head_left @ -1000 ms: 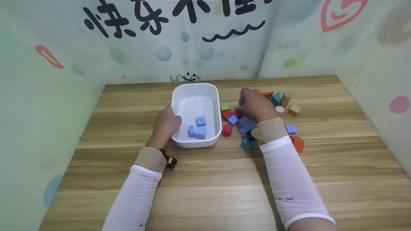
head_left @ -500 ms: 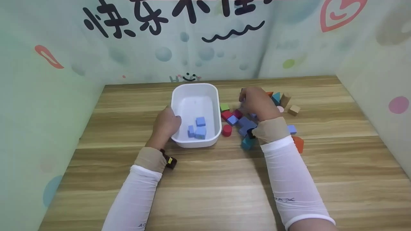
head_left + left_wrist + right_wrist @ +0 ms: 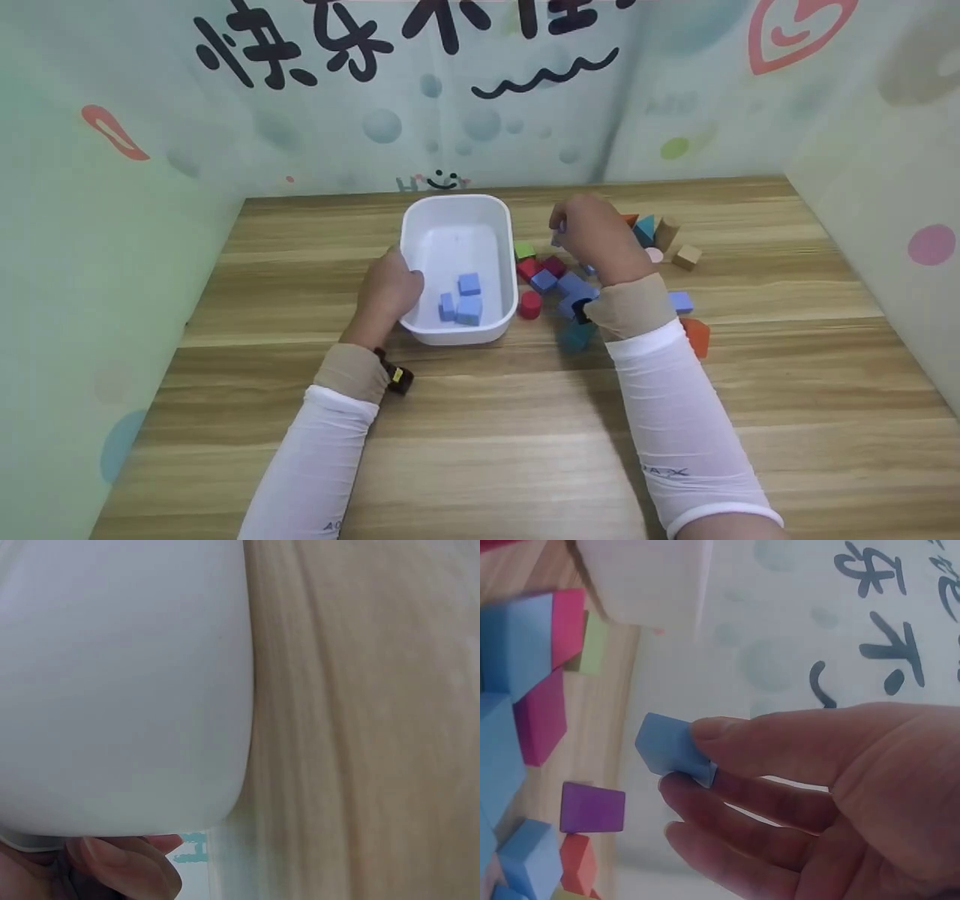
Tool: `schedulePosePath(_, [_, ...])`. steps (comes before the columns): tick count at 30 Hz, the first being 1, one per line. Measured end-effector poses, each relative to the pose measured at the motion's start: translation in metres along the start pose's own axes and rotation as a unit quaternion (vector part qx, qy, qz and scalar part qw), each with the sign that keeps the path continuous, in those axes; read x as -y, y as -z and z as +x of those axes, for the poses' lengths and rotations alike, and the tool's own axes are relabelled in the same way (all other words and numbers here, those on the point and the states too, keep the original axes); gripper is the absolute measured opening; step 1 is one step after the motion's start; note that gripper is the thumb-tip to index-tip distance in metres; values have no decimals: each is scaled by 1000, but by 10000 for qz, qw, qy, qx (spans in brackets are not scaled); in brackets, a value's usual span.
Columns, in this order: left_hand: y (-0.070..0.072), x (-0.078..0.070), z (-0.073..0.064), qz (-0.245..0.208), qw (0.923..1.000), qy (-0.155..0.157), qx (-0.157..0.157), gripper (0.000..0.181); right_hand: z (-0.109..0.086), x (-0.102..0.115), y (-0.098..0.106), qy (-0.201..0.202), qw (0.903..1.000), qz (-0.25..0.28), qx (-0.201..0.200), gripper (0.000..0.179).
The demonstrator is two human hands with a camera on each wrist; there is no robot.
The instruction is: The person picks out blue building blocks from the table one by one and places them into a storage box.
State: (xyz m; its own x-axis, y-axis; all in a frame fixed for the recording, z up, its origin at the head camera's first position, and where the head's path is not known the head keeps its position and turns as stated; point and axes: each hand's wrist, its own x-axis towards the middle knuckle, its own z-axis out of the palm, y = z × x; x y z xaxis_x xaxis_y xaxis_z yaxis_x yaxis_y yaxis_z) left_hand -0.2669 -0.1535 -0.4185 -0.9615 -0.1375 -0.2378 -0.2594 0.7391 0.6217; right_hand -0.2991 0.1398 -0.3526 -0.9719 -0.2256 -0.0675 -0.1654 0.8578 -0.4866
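My left hand (image 3: 390,289) grips the left rim of a white plastic tub (image 3: 457,337), thumb over the edge. In the left wrist view its fingers (image 3: 127,870) curl under the tub's wall (image 3: 127,690). Several blue blocks (image 3: 469,309) lie inside the tub near its front end. My right hand (image 3: 600,240) is raised over the block pile, right of the tub. It pinches a small blue block (image 3: 671,744) between thumb and fingertips, plain in the right wrist view. A purple block (image 3: 592,808) lies on the table below that hand.
Right of the tub lie a red cylinder (image 3: 529,305), a green block (image 3: 524,250) and several blue blocks (image 3: 544,281). Farther right are a teal triangle (image 3: 644,231), wooden blocks (image 3: 687,257) and an orange block (image 3: 697,337). A printed backdrop (image 3: 450,135) stands behind the table.
My right hand has risen from the pile and shifted slightly left, with a blue block now showing at its fingertips. The left hand and the tub have stayed put.
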Motion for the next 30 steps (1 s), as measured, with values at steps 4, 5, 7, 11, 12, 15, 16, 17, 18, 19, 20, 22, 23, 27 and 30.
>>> schedulePosePath(4, [0,-1,1,-7,10000,52,34,63,-4,9,-2,188,9998,1,-69,24])
schedulePosePath(5, [0,-1,1,-17,10000,53,39,63,-5,11,-2,202,9998,8,-72,25])
schedulePosePath(7, [0,-1,0,-50,9999,72,58,63,-6,15,-2,262,9996,-14,-110,25])
schedulePosePath(11, [0,0,-1,-85,10000,-30,21,61,-9,22,-2,524,9978,-169,-368,22])
schedulePosePath(12, [0,0,-1,-94,9999,-44,12,61,-10,24,-3,568,9973,-196,-417,22])
schedulePosePath(15, [1,0,-1,-110,9999,-80,-7,61,-10,32,-6,632,9964,-267,-495,24])
schedulePosePath(16, [1,0,-1,-121,9999,-70,-7,61,-10,35,-7,637,9964,-273,-488,25])
schedulePosePath(17, [1,1,-1,-120,9999,-57,-11,61,-11,37,-9,666,9962,-269,-485,27])
schedulePosePath(18, [0,1,-1,-120,9999,-46,-9,61,-11,39,-10,713,9959,-267,-485,28])
schedulePosePath(19, [0,1,0,-117,9999,-38,-4,61,-11,41,-11,776,9953,-274,-505,28])
schedulePosePath(20, [0,1,0,-121,9999,-26,8,61,-11,42,-12,844,9946,-284,-531,29])
schedulePosePath(22, [0,0,0,-145,9999,10,41,61,-11,45,-13,969,9933,-266,-574,29])
schedulePosePath(23, [0,0,0,-163,9998,19,61,61,-12,46,-14,1043,9924,-257,-603,29])
schedulePosePath(27, [1,-1,0,-230,9996,63,115,62,-13,51,-17,1344,9888,-234,-611,27])
schedulePosePath(30, [1,-1,-1,-250,9996,82,109,62,-13,55,-21,1581,9856,-294,-532,25])
